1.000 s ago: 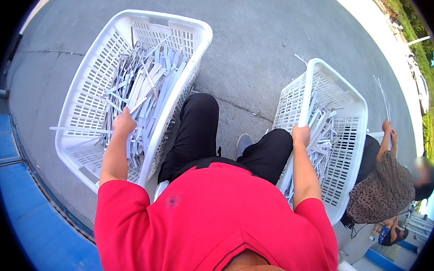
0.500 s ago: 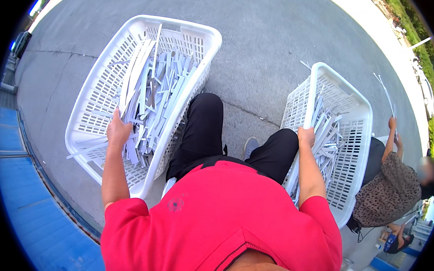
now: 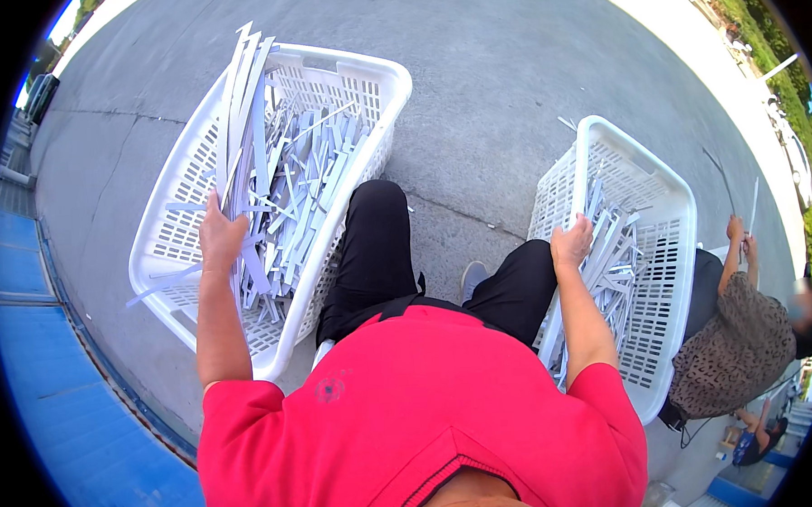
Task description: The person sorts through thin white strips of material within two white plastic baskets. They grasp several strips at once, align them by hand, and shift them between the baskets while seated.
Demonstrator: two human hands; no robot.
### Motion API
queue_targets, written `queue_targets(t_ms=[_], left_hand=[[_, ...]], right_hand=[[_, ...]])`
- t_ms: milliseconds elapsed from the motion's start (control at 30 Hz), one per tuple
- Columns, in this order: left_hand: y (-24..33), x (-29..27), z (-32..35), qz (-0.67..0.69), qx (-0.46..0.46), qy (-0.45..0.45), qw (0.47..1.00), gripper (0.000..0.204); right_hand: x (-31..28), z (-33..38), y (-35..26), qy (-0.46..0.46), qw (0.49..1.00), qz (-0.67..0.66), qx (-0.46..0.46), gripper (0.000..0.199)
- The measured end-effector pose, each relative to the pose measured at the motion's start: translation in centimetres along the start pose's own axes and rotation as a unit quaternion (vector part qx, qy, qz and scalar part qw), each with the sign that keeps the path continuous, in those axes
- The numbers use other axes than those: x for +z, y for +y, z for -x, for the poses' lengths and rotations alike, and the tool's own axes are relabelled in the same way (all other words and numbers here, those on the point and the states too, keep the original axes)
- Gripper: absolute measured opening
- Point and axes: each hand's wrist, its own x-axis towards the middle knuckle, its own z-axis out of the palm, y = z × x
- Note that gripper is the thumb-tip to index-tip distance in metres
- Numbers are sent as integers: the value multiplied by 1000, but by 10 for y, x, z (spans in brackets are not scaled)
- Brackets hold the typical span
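Observation:
My left hand (image 3: 220, 234) is closed around a bundle of long white strips (image 3: 244, 106) in the left basket. The bundle stands tilted, its far ends reaching above the far left rim. Beneath it, many shorter white and grey strips (image 3: 308, 181) lie jumbled in this white slotted plastic basket (image 3: 394, 86). My right hand (image 3: 572, 243) is on the near-side rim of a second white basket (image 3: 682, 192), fingers curled over it; the fingertips are partly hidden. Loose strips (image 3: 613, 253) fill the left side of that basket, close to my right fingers.
My knees are between the two baskets on grey concrete ground (image 3: 480, 78). At the right, a person in a patterned shirt (image 3: 732, 348) holds thin strips; another person (image 3: 758, 437) is farther off. A blue panelled surface (image 3: 77, 404) borders the left.
The strip bundle in my left hand has risen and swung upright, its ends now above the rim. My right hand has loosened slightly and turned on the rim. The co-worker's strips have spread apart.

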Motion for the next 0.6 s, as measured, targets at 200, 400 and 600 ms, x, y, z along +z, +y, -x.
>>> queue_targets(t_ms=[200,400,600], left_hand=[[74,-1,20,35,105,-44,993,70],[174,-1,52,49,242,-146,958,65],[218,35,85,40,426,-201,881,69]], right_hand=[[-38,22,-141,-307,839,-446,-52,72],[-95,73,-237,-507,526,-682,-44,77],[-109,88,-226,-430,386,-812,80,73]])
